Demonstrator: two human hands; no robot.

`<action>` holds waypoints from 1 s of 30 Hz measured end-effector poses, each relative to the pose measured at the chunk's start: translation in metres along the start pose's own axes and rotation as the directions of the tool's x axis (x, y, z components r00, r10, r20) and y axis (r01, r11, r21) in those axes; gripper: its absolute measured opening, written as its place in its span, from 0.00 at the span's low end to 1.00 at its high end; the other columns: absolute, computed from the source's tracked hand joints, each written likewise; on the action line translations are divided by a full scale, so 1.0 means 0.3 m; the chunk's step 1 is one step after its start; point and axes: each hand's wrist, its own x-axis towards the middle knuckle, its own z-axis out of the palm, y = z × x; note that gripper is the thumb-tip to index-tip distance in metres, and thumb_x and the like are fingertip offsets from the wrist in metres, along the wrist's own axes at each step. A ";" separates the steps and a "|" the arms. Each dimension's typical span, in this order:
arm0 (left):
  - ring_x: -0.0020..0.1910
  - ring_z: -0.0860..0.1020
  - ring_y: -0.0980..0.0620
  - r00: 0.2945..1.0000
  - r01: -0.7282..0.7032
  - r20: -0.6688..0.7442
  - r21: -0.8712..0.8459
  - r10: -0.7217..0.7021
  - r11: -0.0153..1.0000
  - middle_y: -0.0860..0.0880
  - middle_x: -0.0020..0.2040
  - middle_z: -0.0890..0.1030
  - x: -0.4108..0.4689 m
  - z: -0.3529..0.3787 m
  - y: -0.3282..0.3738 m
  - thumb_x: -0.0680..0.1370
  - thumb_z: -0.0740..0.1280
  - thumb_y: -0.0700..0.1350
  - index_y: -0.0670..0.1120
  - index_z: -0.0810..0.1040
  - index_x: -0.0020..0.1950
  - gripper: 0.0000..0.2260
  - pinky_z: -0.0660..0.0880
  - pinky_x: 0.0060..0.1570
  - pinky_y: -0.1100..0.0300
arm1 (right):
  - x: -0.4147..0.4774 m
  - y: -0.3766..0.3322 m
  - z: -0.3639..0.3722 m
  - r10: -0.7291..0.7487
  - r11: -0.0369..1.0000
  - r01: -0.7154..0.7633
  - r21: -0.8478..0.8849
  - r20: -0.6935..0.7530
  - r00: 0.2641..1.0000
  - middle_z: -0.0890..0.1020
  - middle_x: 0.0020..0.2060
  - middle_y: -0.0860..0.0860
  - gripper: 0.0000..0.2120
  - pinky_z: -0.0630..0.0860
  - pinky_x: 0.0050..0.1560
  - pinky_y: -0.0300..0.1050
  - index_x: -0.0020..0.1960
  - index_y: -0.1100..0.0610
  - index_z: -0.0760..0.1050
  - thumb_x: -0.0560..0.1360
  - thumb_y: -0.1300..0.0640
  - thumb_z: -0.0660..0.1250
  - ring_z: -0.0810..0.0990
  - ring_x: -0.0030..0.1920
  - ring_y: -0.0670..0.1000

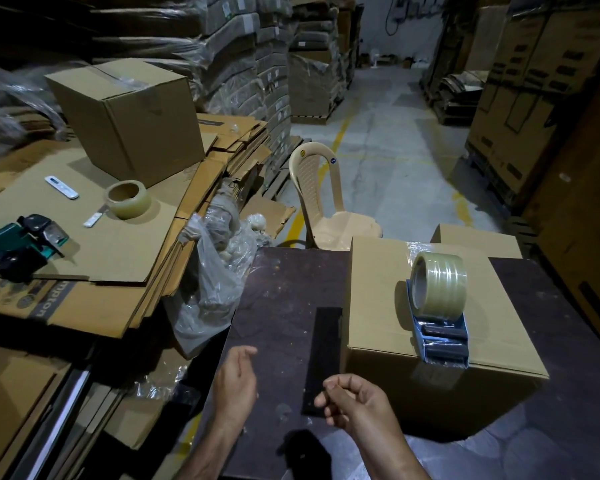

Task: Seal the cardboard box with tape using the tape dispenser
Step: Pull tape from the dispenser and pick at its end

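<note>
One cardboard box (388, 299) with the tape dispenser (439, 306) on top, not yet gripped

The box stands ahead and to the right of the right hand (357, 400), and the dispenser rests at its near top edge. The left hand (236, 379) hovers apart from the right over the dark table (284, 289). Both have loosely curled fingers and hold nothing. A careless reach could, I think, knock the dispenser off that edge, or a crooked pull could wrinkle the seal.

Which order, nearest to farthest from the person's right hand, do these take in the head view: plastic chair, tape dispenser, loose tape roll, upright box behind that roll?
1. Tape dispenser, on the cardboard box right of the right hand.
2. Plastic chair, beyond the table.
3. Loose tape roll, on flat cardboard, far left.
4. Upright box, back left.
</note>
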 end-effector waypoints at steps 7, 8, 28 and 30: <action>0.39 0.77 0.42 0.957 0.288 0.097 -0.195 -0.274 0.937 0.40 0.49 0.74 0.058 0.005 -0.060 0.78 0.52 0.26 0.37 0.66 0.60 0.13 0.77 0.30 0.59 | -0.016 0.016 -0.039 -0.003 1.000 0.003 -0.028 0.000 1.000 0.81 0.31 0.59 0.05 0.73 0.31 0.39 0.46 0.67 0.76 0.77 0.66 0.63 0.74 0.29 0.49; 0.39 0.79 0.41 0.946 0.317 0.130 -0.198 -0.296 0.927 0.39 0.48 0.76 0.061 0.007 -0.066 0.80 0.51 0.27 0.37 0.67 0.59 0.12 0.78 0.27 0.62 | -0.017 0.019 -0.045 0.000 0.999 0.000 -0.036 -0.005 1.000 0.81 0.31 0.59 0.05 0.73 0.31 0.40 0.46 0.67 0.76 0.77 0.66 0.63 0.74 0.29 0.50; 0.52 0.78 0.35 0.937 0.210 -0.314 0.163 -0.151 0.964 0.34 0.52 0.81 0.322 -0.205 -0.023 0.75 0.71 0.51 0.37 0.80 0.55 0.18 0.73 0.52 0.47 | -0.143 -0.008 -0.284 -0.090 0.994 0.077 -0.074 -0.204 0.975 0.81 0.31 0.61 0.06 0.73 0.29 0.41 0.44 0.69 0.77 0.77 0.67 0.63 0.73 0.28 0.50; 0.54 0.77 0.34 0.954 0.251 -0.230 0.265 -0.192 0.931 0.34 0.54 0.81 0.319 -0.202 0.008 0.78 0.64 0.56 0.37 0.80 0.57 0.22 0.71 0.54 0.48 | -0.159 -0.025 -0.329 -0.168 0.983 0.136 -0.121 -0.311 0.935 0.81 0.30 0.61 0.06 0.72 0.27 0.39 0.42 0.68 0.77 0.76 0.67 0.65 0.73 0.26 0.48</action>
